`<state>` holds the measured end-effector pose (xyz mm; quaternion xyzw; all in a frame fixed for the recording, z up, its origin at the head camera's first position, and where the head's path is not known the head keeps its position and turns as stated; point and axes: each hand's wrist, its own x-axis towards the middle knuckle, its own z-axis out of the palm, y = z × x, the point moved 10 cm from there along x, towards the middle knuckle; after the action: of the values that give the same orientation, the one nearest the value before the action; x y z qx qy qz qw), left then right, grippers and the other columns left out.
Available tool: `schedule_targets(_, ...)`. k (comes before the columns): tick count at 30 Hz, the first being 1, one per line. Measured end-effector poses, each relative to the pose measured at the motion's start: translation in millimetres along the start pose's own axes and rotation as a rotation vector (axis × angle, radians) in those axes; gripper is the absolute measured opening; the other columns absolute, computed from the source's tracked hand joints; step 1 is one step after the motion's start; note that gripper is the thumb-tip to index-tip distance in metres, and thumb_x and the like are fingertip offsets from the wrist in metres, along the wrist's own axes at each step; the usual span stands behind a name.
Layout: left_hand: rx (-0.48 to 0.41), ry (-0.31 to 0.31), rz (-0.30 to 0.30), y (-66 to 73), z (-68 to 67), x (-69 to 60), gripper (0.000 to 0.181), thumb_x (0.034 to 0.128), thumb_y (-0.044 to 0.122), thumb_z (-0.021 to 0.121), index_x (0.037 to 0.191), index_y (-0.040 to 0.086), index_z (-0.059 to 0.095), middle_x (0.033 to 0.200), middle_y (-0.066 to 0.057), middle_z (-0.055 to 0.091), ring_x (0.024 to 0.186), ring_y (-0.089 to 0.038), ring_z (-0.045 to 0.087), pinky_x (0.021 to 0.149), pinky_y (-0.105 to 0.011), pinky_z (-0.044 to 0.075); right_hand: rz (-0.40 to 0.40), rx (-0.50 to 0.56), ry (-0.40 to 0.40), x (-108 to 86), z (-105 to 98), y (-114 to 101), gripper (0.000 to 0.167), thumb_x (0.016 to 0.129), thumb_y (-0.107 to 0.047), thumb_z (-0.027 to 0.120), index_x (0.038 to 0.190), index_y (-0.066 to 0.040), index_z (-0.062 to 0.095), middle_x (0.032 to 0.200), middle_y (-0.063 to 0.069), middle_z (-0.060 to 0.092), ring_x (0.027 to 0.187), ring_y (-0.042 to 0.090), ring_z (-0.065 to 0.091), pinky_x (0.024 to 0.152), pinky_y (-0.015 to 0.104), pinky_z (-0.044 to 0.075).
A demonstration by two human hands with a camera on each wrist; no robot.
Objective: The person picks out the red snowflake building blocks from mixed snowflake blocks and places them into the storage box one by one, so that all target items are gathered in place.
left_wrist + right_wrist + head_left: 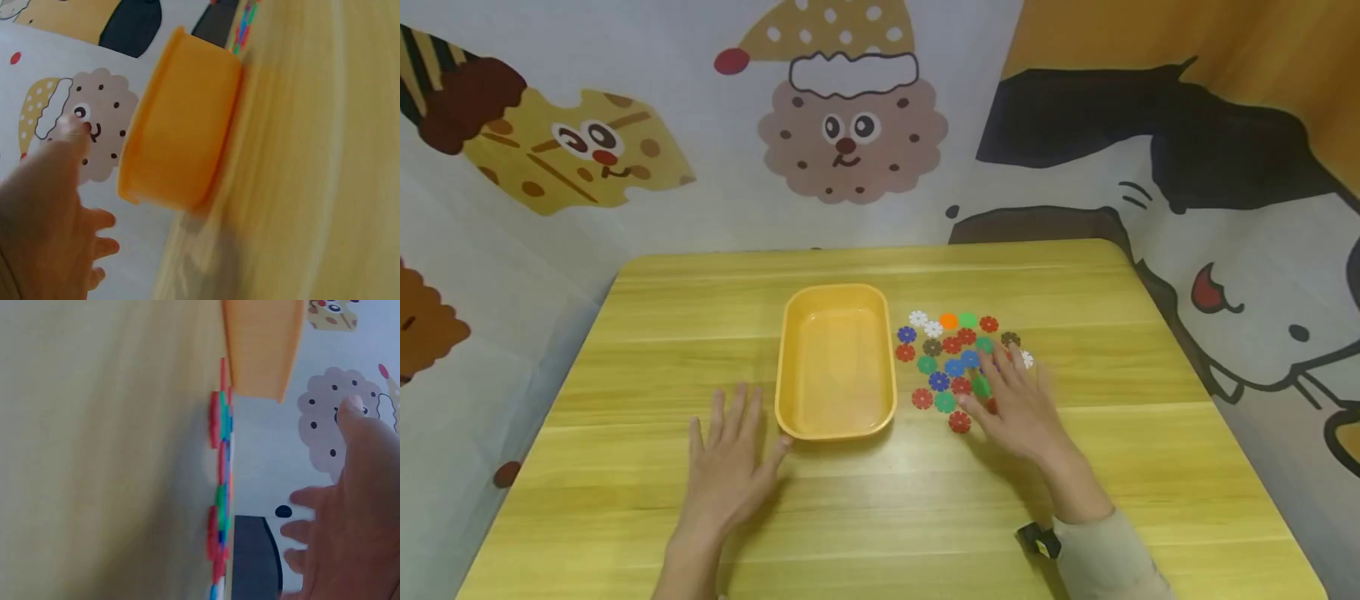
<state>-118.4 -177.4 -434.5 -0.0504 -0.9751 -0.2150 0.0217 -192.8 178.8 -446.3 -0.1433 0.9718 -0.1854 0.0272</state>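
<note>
A yellow plastic tray [837, 433] with rounded corners sits on the table, and nothing lies inside it. To its right, flat notched plastic discs [953, 367] in red, blue, green, white, brown and orange are spread in one layer. My left hand [724, 475] is just left of the tray's near corner, fingers spread and thumb close to the rim; it holds nothing. Over the right part of the discs hovers my right hand [1022, 412], its fingers extended and hiding some discs. The right wrist view shows that hand [350, 519] raised above the discs [220, 487].
The wooden table [880, 533] has rounded far corners. Behind it hangs a pale cloth [700, 50] printed with cartoon food and a cow-like animal. A small black device [1040, 540] is at the right sleeve's cuff.
</note>
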Motion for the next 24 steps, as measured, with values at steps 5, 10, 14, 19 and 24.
schedule_targets(5, -0.282, 0.090, -0.048, 3.9, -9.0, 13.6, 0.061, 0.1095, 0.038, 0.040, 0.157, 0.001, 0.030, 0.158, -0.024, 0.033, 0.145, -0.048, 0.025, 0.112, -0.073, 0.019, -0.057, 0.163, 0.040, 25.4, -20, -15, 0.082, 0.096, -0.055, 0.062, 0.157, -0.008, 0.034, 0.159, 0.023, 0.032, 0.144, 0.047, 0.031, 0.112, 0.070, 0.028)
schedule_targets(10, -0.418, 0.103, -0.134, -0.4, -3.4, 23.5, 0.061, 0.1093, 0.042, 0.039, 0.153, 0.000, 0.036, 0.147, -0.024, 0.045, 0.134, -0.044, 0.042, 0.109, -0.065, 0.033, -0.057, 0.241, 0.041, 44.4, -25, -28, 0.072, 0.096, -0.044, 0.069, 0.151, -0.005, 0.043, 0.151, 0.021, 0.046, 0.139, 0.045, 0.040, 0.111, 0.066, 0.033)
schedule_targets(14, -0.494, 0.102, -0.213, -9.5, 5.9, 26.6, 0.057, 0.1091, 0.039, 0.042, 0.150, 0.000, 0.041, 0.131, -0.021, 0.056, 0.117, -0.038, 0.055, 0.098, -0.056, 0.046, -0.056, 0.291, 0.028, 55.7, -16, -33, 0.066, 0.095, -0.036, 0.073, 0.146, -0.002, 0.049, 0.145, 0.018, 0.053, 0.132, 0.040, 0.049, 0.108, 0.060, 0.041)
schedule_targets(19, -0.513, 0.122, -0.254, -15.1, 12.1, 28.6, 0.048, 0.1074, 0.030, 0.050, 0.144, -0.001, 0.050, 0.106, -0.017, 0.067, 0.086, -0.025, 0.064, 0.074, -0.036, 0.054, -0.093, 0.311, 0.003, 67.6, 2, -39, 0.050, 0.095, -0.027, 0.074, 0.134, 0.000, 0.060, 0.128, 0.017, 0.063, 0.110, 0.034, 0.062, 0.093, 0.050, 0.054)
schedule_targets(24, -0.538, 0.138, -0.242, -14.5, 16.5, 29.0, 0.042, 0.1041, 0.017, 0.057, 0.139, -0.006, 0.053, 0.086, -0.012, 0.065, 0.066, -0.017, 0.057, 0.056, -0.023, 0.048, -0.119, 0.286, -0.010, 79.5, 16, -47, 0.025, 0.094, -0.022, 0.075, 0.109, -0.003, 0.069, 0.098, 0.008, 0.067, 0.084, 0.022, 0.060, 0.076, 0.038, 0.054)
